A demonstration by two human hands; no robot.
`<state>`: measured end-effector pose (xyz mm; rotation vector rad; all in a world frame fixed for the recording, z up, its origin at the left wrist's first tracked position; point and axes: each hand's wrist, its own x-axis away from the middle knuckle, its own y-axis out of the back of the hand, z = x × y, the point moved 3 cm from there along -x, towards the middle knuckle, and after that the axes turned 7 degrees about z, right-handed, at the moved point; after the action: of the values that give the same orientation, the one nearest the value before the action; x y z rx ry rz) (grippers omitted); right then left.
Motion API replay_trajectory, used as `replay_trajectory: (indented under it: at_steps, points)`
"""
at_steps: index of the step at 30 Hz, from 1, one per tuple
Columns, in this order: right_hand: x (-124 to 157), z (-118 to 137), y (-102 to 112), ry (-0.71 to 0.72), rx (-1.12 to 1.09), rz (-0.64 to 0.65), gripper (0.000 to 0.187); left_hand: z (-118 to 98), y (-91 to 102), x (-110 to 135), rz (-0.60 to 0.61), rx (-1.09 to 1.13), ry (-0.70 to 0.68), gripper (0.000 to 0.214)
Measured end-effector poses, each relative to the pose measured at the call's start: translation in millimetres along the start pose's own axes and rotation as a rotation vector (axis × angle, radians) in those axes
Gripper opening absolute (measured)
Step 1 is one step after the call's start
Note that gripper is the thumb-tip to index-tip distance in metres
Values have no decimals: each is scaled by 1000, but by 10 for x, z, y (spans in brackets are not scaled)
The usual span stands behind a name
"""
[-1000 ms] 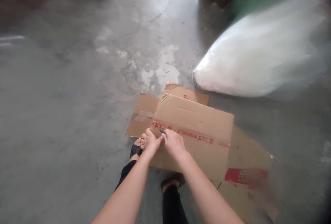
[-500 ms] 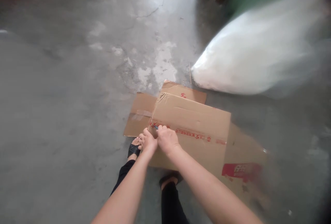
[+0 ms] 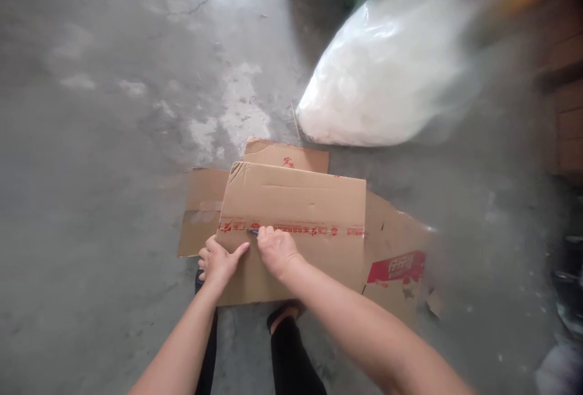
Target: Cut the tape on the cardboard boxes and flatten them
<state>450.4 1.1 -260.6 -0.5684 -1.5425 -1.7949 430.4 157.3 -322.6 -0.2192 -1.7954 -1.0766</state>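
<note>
- Brown rectangular cardboard carton [image 3: 296, 200]: lower centre of frame; strip of red-printed tape [image 3: 313, 231] crosses its upper face.
- Left hand [image 3: 220, 261], left of centre: fingers curled over carton's left edge, thumb spread on upper face; grasping the edge.
- Right hand [image 3: 277, 252], centre: fingers clenched around slim dark-blue tool [image 3: 254, 233], mostly hidden; exposed end at the tape.
- Brown cardboard sheet [image 3: 396, 301] with red label [image 3: 396, 267]: lower right of centre.
- Large white plastic bag [image 3: 364, 91]: upper right, on grey concrete floor [image 3: 113, 170].
</note>
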Motion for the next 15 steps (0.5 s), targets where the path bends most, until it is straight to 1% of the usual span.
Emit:
replay_trajectory:
  at_steps: [4,8,12,15]
  points:
    - [161,-366,-47,-34,24,36,23,32,-22,-29,-15,-8,-20,103]
    - [345,-774,-100,-89,53,68,22,95,-42,-107,-48,-30,-48,103]
    - [567,-1219,-148,-146,84,93,23,156,-38,-206,-63,-54,-91,107]
    - [803,-1611,-184,-187,103,107,23,167,-10,-259,-81,-76,-132,105]
